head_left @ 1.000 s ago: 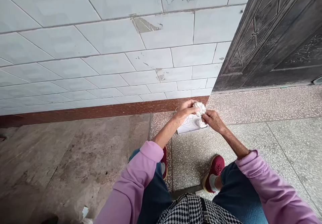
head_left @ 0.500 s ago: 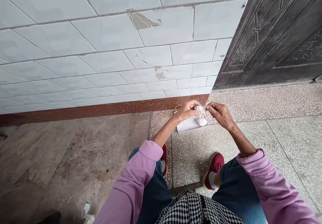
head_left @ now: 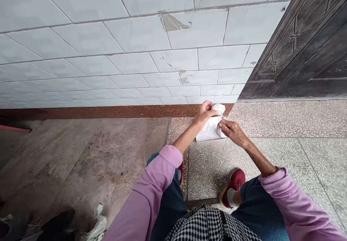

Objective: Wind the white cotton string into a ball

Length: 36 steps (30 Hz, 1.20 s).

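Note:
My left hand (head_left: 204,113), fingers closed, grips a white round bundle (head_left: 218,108) that looks like wound cord. Just below it, my right hand (head_left: 232,132) has its thumb and fingers pinched together on a thin white strand (head_left: 220,118) that runs up toward the bundle. Both hands are over a shallow white tray (head_left: 202,138) on the floor. Loops of white strand (head_left: 208,128) lie in the tray. A second white round piece (head_left: 221,133) sits at its right side, partly hidden by my right hand.
A white tiled wall (head_left: 130,64) with a brown skirting (head_left: 121,111) rises in front. A dark carved door (head_left: 306,60) stands at right. My red shoe (head_left: 235,183) is on the speckled floor. Crumpled plastic (head_left: 98,228) and dark objects lie at lower left.
The view has shifted left. My left hand has raised the white bundle and turned it away from me. My right hand has moved lower, over the tray's right side.

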### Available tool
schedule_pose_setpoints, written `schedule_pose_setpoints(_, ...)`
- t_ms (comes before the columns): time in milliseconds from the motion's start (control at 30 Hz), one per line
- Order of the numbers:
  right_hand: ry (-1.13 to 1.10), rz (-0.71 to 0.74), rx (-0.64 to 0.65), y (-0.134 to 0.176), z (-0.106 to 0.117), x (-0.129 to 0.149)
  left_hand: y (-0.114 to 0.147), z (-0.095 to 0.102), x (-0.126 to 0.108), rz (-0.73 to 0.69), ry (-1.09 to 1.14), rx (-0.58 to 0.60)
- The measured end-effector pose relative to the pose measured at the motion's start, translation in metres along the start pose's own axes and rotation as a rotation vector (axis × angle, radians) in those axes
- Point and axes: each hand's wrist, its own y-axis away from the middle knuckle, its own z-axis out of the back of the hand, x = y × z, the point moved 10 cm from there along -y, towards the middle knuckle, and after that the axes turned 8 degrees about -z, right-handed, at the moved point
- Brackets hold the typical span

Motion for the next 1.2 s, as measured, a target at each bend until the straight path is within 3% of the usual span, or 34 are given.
schedule_pose_setpoints(67,-0.016,0.025,0.015,0.003,0.003,0.008,-0.001,0.007,-0.001,-0.053,-0.151,-0.019)
schedule_pose_setpoints(133,-0.057,0.049,-0.055,0.004,0.019,0.013,0.000,0.006,-0.004,-0.100,-0.236,0.009)
schedule_pose_setpoints(267,-0.126,0.061,-0.305,0.004,0.063,0.011,0.010,-0.022,0.002,-0.045,-0.156,0.247)
schedule_pose_setpoints(333,-0.118,0.064,-0.373,0.004,0.076,0.008,0.017,-0.037,0.008,0.036,-0.083,0.377)
schedule_pose_setpoints(400,-0.104,0.068,-0.402,0.004,0.082,0.004,0.022,-0.044,0.012,0.103,-0.018,0.436)
schedule_pose_setpoints(533,-0.127,0.032,-0.379,0.000,0.076,-0.007,0.022,-0.047,0.016,0.149,0.112,0.394)
schedule_pose_setpoints(700,-0.099,-0.004,-0.281,-0.009,0.049,-0.014,0.011,-0.031,0.012,0.124,0.217,0.191)
schedule_pose_setpoints(800,0.008,0.009,-0.191,-0.009,0.029,-0.009,0.003,-0.013,0.010,0.056,0.064,0.081)
schedule_pose_setpoints(900,0.061,0.014,-0.133,-0.006,0.019,-0.005,-0.002,-0.004,0.007,-0.031,-0.160,0.055)
schedule_pose_setpoints(1033,0.045,0.046,-0.226,-0.003,0.037,0.000,0.001,-0.013,0.004,-0.123,-0.308,0.173)
schedule_pose_setpoints(1133,-0.024,0.054,-0.338,-0.003,0.061,0.001,0.012,-0.030,0.014,-0.014,-0.289,0.385)
schedule_pose_setpoints(1200,-0.099,0.042,-0.343,-0.005,0.069,-0.001,0.022,-0.039,0.018,0.086,-0.181,0.480)
